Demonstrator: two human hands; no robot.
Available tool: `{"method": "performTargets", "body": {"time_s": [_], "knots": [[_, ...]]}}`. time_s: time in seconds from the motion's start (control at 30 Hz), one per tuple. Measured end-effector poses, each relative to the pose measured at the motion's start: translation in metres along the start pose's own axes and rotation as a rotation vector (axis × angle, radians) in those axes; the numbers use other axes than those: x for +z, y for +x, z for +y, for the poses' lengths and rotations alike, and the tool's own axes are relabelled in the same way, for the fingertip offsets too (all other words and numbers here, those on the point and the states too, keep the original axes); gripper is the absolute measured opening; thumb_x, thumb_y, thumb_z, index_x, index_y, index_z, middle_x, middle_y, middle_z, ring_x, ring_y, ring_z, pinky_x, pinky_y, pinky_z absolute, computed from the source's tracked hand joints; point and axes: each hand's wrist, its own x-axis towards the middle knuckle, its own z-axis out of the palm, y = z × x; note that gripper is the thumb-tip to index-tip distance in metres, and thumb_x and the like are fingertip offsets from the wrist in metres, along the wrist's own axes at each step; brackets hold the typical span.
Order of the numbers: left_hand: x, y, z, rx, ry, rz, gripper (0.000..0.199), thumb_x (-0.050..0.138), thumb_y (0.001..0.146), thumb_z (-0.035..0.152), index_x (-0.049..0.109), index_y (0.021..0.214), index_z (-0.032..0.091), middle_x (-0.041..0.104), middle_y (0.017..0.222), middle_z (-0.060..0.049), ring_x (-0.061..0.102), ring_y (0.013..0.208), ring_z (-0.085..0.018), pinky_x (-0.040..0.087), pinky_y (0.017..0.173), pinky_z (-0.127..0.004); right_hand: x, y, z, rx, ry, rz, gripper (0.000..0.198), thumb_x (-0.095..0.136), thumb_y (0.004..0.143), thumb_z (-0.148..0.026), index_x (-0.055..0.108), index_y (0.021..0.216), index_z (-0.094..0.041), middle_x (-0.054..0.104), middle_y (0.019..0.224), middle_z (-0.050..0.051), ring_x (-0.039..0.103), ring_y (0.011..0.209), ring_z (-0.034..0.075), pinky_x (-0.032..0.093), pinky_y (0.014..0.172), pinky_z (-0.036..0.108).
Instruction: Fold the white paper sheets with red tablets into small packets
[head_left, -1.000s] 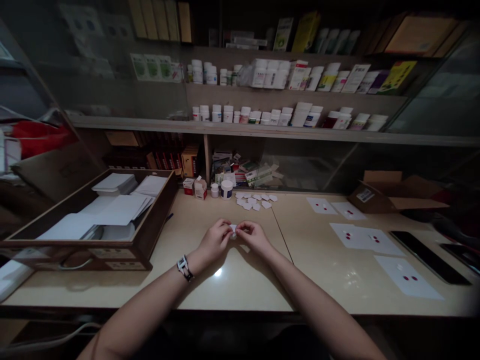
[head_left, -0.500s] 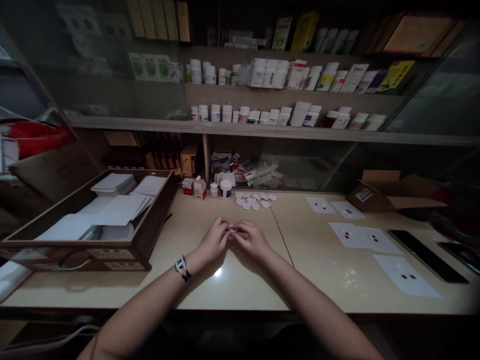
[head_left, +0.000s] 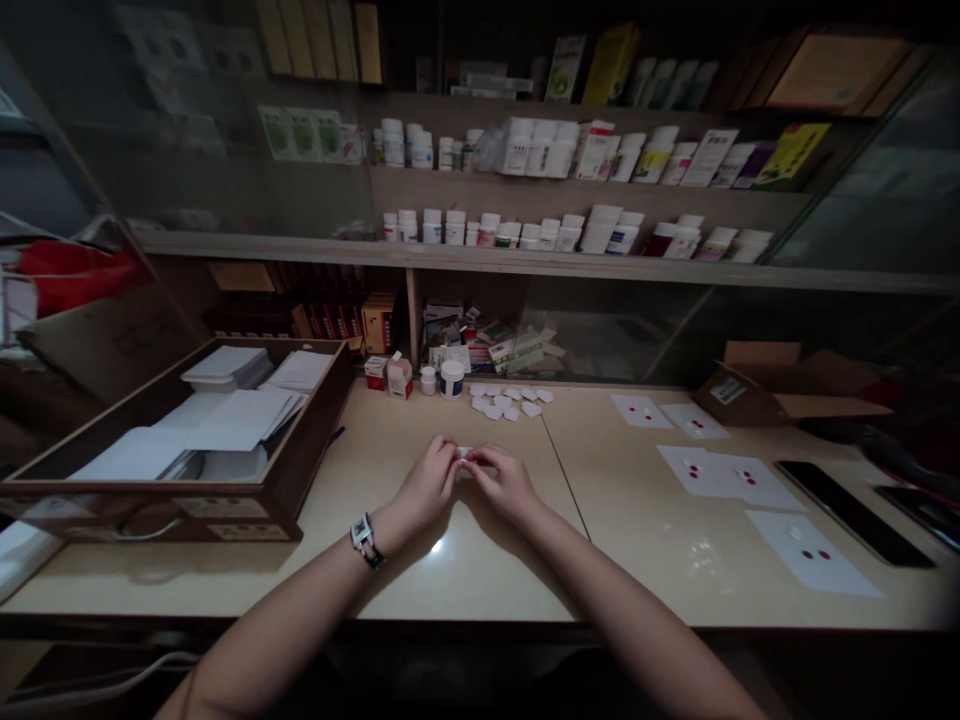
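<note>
My left hand point(head_left: 433, 478), with a watch point(head_left: 365, 540) on its wrist, pinches a small piece of white paper point(head_left: 465, 452). Its other edge is in the closed fingertips of my right hand point(head_left: 506, 480). The two hands meet just above the table, and the fingers partly hide the paper. Beyond them lie several small folded paper packets point(head_left: 504, 404). White sheets point(head_left: 814, 575) with dark red and white pills are spread out on the right side of the table.
A wooden drawer point(head_left: 296, 500) of white paper stands at the left. Small boxes point(head_left: 400, 378) and a white jar point(head_left: 451, 380) sit at the back. An open carton point(head_left: 739, 395) and a dark phone point(head_left: 855, 512) are at the right. Shelves point(head_left: 525, 258) of bottles rise behind.
The fingers have shifted slightly on the paper, and more of its white upper edge shows. The arms stay in almost the same place.
</note>
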Motion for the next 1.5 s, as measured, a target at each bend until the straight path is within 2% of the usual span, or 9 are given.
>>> {"method": "performTargets", "body": {"time_s": [0.13, 0.3, 0.5, 0.73, 0.87, 1.03, 1.2, 1.37, 1.5], "knots": [[-0.001, 0.000, 0.003, 0.014, 0.011, -0.002, 0.016, 0.038, 0.092, 0.016, 0.053, 0.088, 0.017, 0.050, 0.094, -0.007, 0.052, 0.086, -0.017, 0.046, 0.082, -0.032, 0.001, 0.001, 0.002, 0.046, 0.016, -0.058, 0.013, 0.053, 0.087, -0.024, 0.063, 0.082, -0.018, 0.066, 0.083, 0.005, 0.061, 0.077, 0.016, 0.047, 0.071, 0.026], [-0.004, 0.000, 0.008, 0.014, -0.029, 0.009, 0.014, 0.048, 0.085, 0.013, 0.057, 0.095, 0.017, 0.052, 0.100, -0.007, 0.053, 0.092, -0.018, 0.046, 0.086, -0.033, -0.002, 0.002, 0.005, 0.020, -0.046, -0.065, 0.011, 0.050, 0.088, -0.022, 0.060, 0.083, -0.018, 0.062, 0.082, 0.004, 0.058, 0.077, 0.016, 0.043, 0.070, 0.026], [-0.005, 0.001, 0.004, -0.032, -0.050, 0.003, 0.007, 0.051, 0.084, 0.017, 0.057, 0.086, 0.017, 0.053, 0.094, -0.006, 0.055, 0.089, -0.018, 0.047, 0.082, -0.031, -0.003, 0.001, 0.004, -0.039, -0.104, -0.103, 0.010, 0.048, 0.089, -0.019, 0.058, 0.087, -0.019, 0.061, 0.085, 0.005, 0.057, 0.080, 0.017, 0.043, 0.073, 0.027], [-0.007, 0.003, 0.000, -0.057, 0.066, -0.132, 0.016, 0.043, 0.088, 0.017, 0.056, 0.079, 0.016, 0.053, 0.089, -0.005, 0.053, 0.082, -0.017, 0.045, 0.080, -0.031, 0.003, -0.001, 0.004, -0.076, -0.229, -0.184, 0.011, 0.045, 0.089, -0.016, 0.056, 0.090, -0.019, 0.060, 0.091, 0.007, 0.056, 0.081, 0.018, 0.043, 0.073, 0.027], [-0.008, 0.003, 0.001, -0.065, 0.106, -0.161, 0.018, 0.041, 0.089, 0.016, 0.056, 0.080, 0.016, 0.052, 0.084, -0.005, 0.052, 0.077, -0.017, 0.045, 0.075, -0.031, 0.005, -0.001, 0.005, -0.073, -0.240, -0.186, 0.012, 0.044, 0.089, -0.016, 0.056, 0.089, -0.019, 0.059, 0.089, 0.007, 0.055, 0.080, 0.018, 0.043, 0.072, 0.028], [-0.009, 0.002, 0.003, -0.041, 0.050, -0.105, 0.009, 0.049, 0.083, 0.014, 0.057, 0.082, 0.017, 0.052, 0.090, -0.005, 0.053, 0.084, -0.018, 0.045, 0.080, -0.032, 0.003, -0.001, 0.008, -0.104, -0.198, -0.149, 0.014, 0.044, 0.088, -0.014, 0.056, 0.092, -0.019, 0.059, 0.090, 0.007, 0.055, 0.083, 0.018, 0.044, 0.074, 0.028], [-0.005, 0.001, 0.000, -0.066, 0.025, -0.047, 0.014, 0.047, 0.081, 0.010, 0.054, 0.072, 0.017, 0.054, 0.082, -0.004, 0.053, 0.076, -0.016, 0.044, 0.072, -0.029, 0.000, 0.001, 0.003, -0.075, -0.227, -0.158, 0.008, 0.050, 0.086, -0.017, 0.058, 0.089, -0.019, 0.061, 0.088, 0.006, 0.056, 0.082, 0.018, 0.043, 0.074, 0.028], [0.001, 0.000, -0.006, -0.181, -0.077, 0.035, 0.004, 0.053, 0.079, 0.014, 0.051, 0.077, 0.018, 0.056, 0.076, 0.000, 0.054, 0.070, -0.014, 0.042, 0.064, -0.025, -0.003, 0.003, 0.001, -0.059, -0.246, -0.185, 0.008, 0.052, 0.086, -0.016, 0.058, 0.081, -0.018, 0.060, 0.082, 0.005, 0.055, 0.077, 0.017, 0.042, 0.070, 0.026], [0.004, -0.001, -0.008, -0.227, -0.199, 0.040, 0.008, 0.056, 0.079, 0.019, 0.050, 0.083, 0.018, 0.058, 0.078, 0.001, 0.056, 0.071, -0.013, 0.043, 0.064, -0.023, -0.005, 0.003, -0.001, -0.060, -0.270, -0.196, 0.009, 0.052, 0.086, -0.017, 0.059, 0.081, -0.017, 0.061, 0.082, 0.005, 0.055, 0.075, 0.017, 0.041, 0.068, 0.026]]}}
